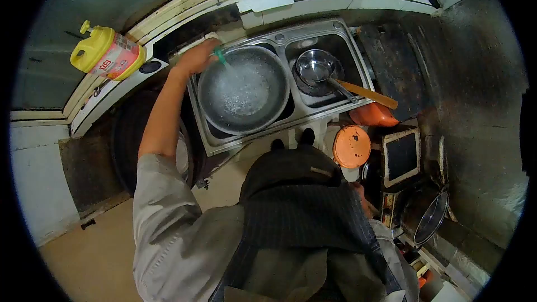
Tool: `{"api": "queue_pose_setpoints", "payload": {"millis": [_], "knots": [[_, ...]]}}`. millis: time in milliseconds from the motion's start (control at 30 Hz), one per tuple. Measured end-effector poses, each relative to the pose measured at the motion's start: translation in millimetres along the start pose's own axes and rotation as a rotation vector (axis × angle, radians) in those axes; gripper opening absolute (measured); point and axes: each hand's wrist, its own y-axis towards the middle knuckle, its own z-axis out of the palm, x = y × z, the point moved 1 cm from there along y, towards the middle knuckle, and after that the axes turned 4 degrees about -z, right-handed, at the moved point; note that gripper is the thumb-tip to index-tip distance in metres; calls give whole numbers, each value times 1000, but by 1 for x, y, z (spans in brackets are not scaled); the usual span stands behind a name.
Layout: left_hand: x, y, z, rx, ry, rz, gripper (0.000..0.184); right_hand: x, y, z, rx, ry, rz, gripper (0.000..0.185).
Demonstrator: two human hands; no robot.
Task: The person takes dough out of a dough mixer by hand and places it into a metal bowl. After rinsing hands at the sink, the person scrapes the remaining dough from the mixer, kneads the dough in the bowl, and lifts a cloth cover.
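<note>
My left hand is closed at the upper left of the sink, beside a green spout; its fingers are partly hidden, so I cannot make out its exact grip. Water runs from the spout into a large dark wok lying over the left basin. Bubbly water covers the wok's middle. My right hand hangs low at my right side, partly hidden by the apron, its fingers not clear. A metal ladle or small pan and a wooden handle rest in the right basin.
A yellow jug stands on the ledge at the upper left. Right of my body are an orange lid, a red-orange bowl, a dark-faced box and a metal pot. The steel sink rim runs in front of me.
</note>
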Motion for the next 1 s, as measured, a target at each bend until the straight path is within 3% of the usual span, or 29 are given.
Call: {"api": "queue_pose_setpoints", "payload": {"millis": [67,167,267,333,367,433,467,533,567,633,667,700,767,867,900,967,1000], "knots": [[-5,-2,-2,41,18,-52,49,14,1,-4,-37,128,13,17],[-12,-5,-6,41,56,-50,49,105,10,-33,49,-140,-43,17],[-2,-2,7,7,64,-39,49,88,16,-32,92,-233,171,18],[-5,-2,6,7,61,-57,48,64,25,-28,124,-446,-229,17],[-8,-3,5,5,59,-74,47,68,30,-33,133,-445,-234,17],[-11,-4,4,2,56,-97,48,80,49,-46,431,-662,-19,18],[-14,-3,3,-5,53,-107,48,59,55,-44,438,-666,-31,18],[-19,-1,-2,18,90,-152,49,40,69,-46,419,-764,-265,19],[-21,0,-3,45,126,-183,50,38,81,-53,433,-767,-280,19],[-17,4,5,42,175,-206,50,45,106,-66,539,-490,-5,20],[-15,6,6,32,227,-205,51,72,120,-73,554,-494,-22,20],[-17,9,3,36,232,-225,51,106,132,-82,401,-184,140,20],[-27,15,-2,44,340,-187,48,96,148,-89,265,121,298,21],[-29,27,8,-59,386,-236,44,40,174,-93,449,100,328,22],[-32,32,13,-52,384,-258,44,30,183,-97,594,-97,304,24],[-42,49,17,-127,413,-503,39,23,208,-95,752,-307,257,26],[-35,57,28,-128,387,-612,41,22,225,-85,605,-323,120,26]]}}
